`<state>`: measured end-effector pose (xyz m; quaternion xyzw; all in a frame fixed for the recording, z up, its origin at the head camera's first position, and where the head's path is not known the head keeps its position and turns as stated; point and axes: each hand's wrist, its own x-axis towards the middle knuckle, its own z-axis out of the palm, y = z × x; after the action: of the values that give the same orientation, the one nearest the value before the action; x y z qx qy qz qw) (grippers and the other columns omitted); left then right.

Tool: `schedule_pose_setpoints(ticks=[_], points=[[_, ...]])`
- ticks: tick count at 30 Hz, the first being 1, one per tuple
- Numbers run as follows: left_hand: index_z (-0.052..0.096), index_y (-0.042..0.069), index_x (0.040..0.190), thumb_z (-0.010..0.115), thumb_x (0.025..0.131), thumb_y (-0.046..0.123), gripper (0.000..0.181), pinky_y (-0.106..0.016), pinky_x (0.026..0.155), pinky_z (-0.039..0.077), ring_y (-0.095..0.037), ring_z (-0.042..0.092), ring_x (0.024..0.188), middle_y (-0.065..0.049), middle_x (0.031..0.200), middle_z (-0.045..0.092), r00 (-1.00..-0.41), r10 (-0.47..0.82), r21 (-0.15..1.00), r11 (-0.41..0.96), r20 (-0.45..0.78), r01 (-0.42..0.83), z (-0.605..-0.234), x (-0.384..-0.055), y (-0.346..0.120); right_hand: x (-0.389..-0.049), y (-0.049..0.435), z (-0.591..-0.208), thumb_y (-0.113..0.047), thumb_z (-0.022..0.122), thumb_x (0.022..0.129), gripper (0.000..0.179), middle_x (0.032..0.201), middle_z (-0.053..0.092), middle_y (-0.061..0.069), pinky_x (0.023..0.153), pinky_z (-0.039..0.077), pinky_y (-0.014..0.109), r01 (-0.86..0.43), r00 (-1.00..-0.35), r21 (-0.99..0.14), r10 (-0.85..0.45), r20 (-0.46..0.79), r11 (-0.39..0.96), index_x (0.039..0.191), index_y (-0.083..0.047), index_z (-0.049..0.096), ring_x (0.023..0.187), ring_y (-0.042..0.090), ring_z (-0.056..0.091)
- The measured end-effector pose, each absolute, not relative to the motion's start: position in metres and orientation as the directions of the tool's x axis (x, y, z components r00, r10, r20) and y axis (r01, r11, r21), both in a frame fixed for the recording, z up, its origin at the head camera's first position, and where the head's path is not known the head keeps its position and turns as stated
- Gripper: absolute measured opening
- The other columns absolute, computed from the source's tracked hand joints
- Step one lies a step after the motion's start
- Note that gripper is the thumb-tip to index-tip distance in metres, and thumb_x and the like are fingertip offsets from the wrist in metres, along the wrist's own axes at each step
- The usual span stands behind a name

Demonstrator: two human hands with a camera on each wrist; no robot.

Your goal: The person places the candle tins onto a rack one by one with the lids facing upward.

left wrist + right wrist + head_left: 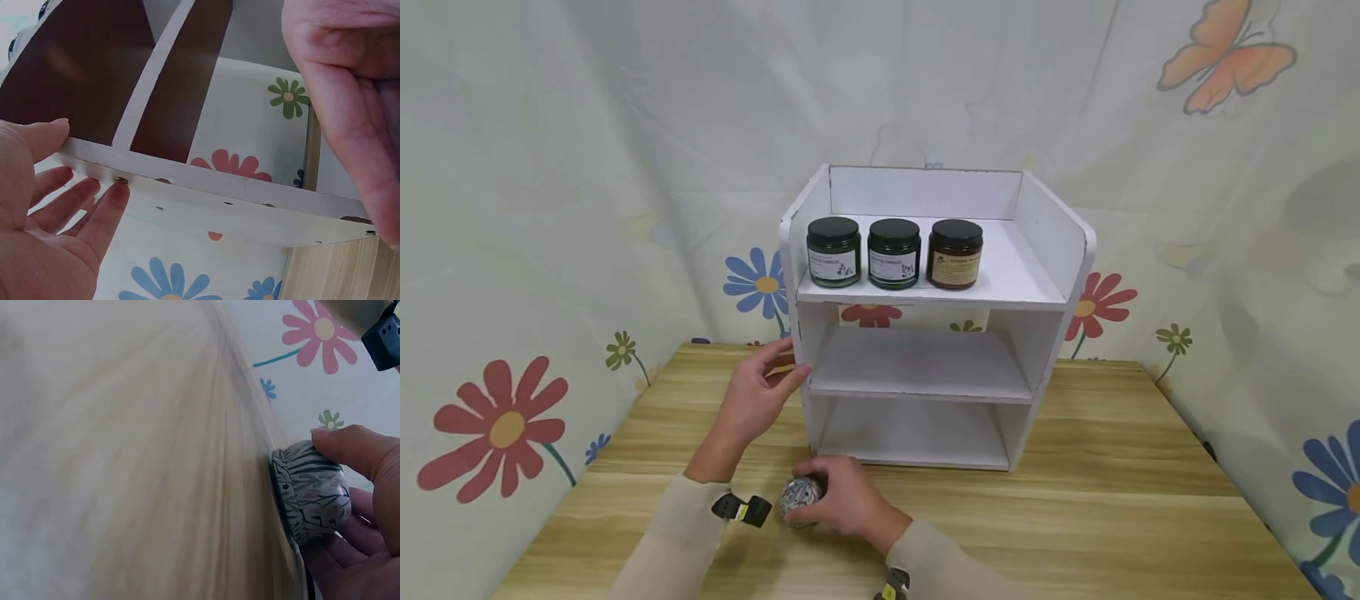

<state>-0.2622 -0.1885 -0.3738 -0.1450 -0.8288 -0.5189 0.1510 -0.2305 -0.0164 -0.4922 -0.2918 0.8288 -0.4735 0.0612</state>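
A white wooden shelf unit [925, 358] stands on the table. My left hand [756, 396] holds its left side panel, with the thumb at the front edge and the fingers along the outer face, as the left wrist view also shows. Low in front of the unit, my right hand [846, 500] grips a round tin [312, 494] with a dark leaf-like pattern, thumb on one side and fingers on the other. The tin rests on or just above the tabletop; I cannot tell which. On the top shelf are two dark green candle jars [833, 254] and an amber jar [955, 254], all black-lidded.
The wood-grain table [1120, 467] extends to both sides of the unit. Behind and beside it hangs a pale curtain [625, 100] printed with flowers and a butterfly. A black wrist camera [742, 509] sits at the left cuff.
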Motion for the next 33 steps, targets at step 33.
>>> schedule_pose_setpoints(ticks=[33], points=[[0.056, 0.015, 0.147, 0.073, 0.096, 0.034, 0.057, -0.046, 0.104, 0.054, -0.036, 0.063, 0.128, -0.012, 0.145, 0.059, -0.935, 0.047, 0.829, 0.448, 0.353, 0.335, -0.3751, -0.2647, -0.1879, -0.2322, -0.0125, -0.4876, -0.030, 0.095, 0.072, 0.055, 0.109, 0.076, -0.009, 0.089, 0.051, 0.017, -0.343, -0.839, -0.841, -0.539, 0.074, 0.418, 0.120, -0.012, 0.076, 0.094, -0.003, 0.061]])
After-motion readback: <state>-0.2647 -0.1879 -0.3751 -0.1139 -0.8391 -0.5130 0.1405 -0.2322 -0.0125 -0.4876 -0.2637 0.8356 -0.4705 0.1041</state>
